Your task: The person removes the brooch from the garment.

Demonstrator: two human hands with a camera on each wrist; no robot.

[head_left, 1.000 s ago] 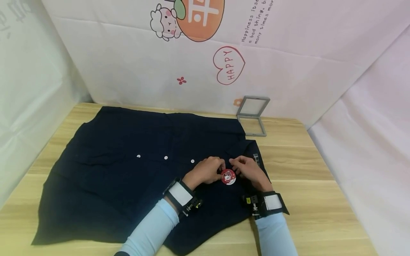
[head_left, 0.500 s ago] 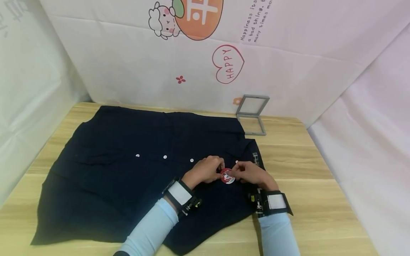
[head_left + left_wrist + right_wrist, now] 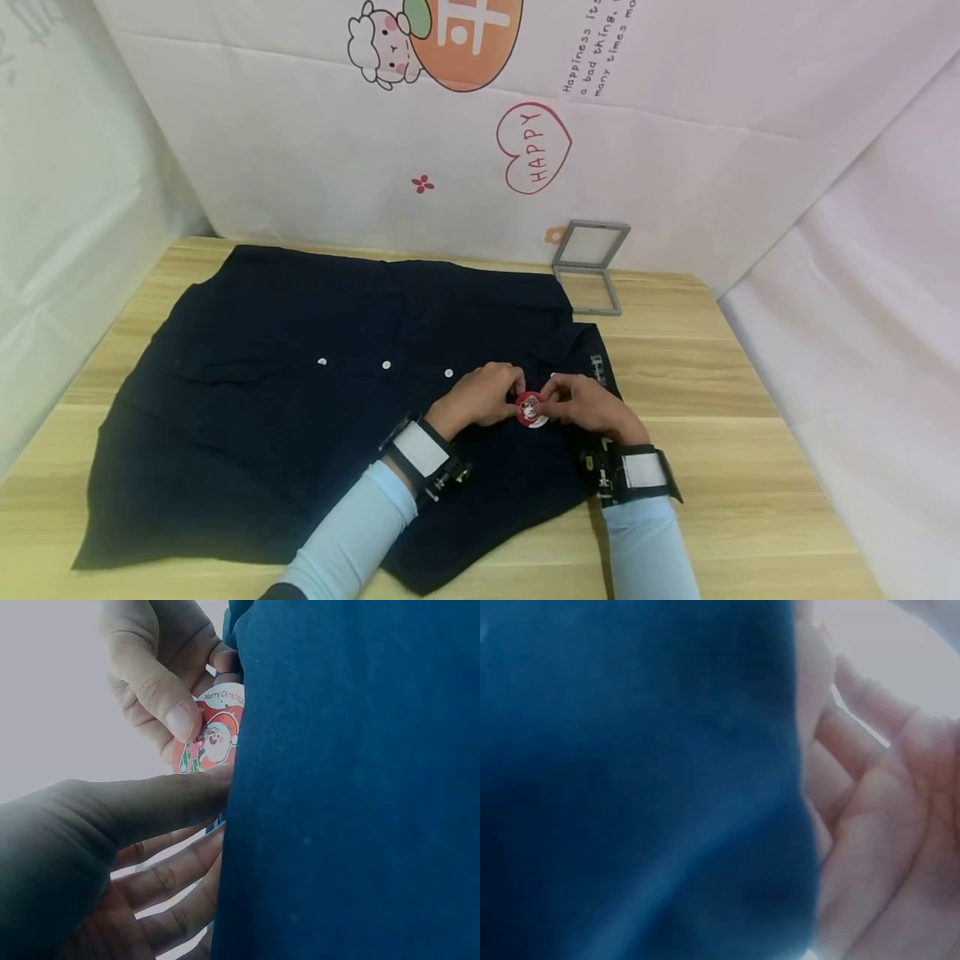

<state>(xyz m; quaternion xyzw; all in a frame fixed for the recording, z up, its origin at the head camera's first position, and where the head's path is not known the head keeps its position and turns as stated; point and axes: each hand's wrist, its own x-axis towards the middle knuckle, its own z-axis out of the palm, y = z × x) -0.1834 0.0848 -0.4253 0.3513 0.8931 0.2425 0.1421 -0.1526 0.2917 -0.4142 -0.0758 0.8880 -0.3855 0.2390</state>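
Observation:
A round red-and-white button badge (image 3: 530,412) lies against the dark navy shirt (image 3: 262,433); the left wrist view shows a Santa figure and "Merry Christmas" on its face. My left hand (image 3: 480,397) grips its left edge, the thumb on the badge (image 3: 214,742) and the other fingers behind. From the right, my right hand (image 3: 588,408) pinches the badge, thumb across its front. Fabric fills much of the right wrist view, where the right hand's palm (image 3: 892,825) shows but the badge is hidden. The back of the badge is out of sight.
The shirt, with several white buttons (image 3: 386,365) along its front, spreads over most of the wooden table (image 3: 720,400). An open grey hinged frame (image 3: 588,268) stands behind the collar. White printed cloth (image 3: 300,150) walls the back and sides.
My right hand has shifted from above the badge down onto its right side, the thumb now over its face. My left hand keeps its hold. The shirt stays in place.

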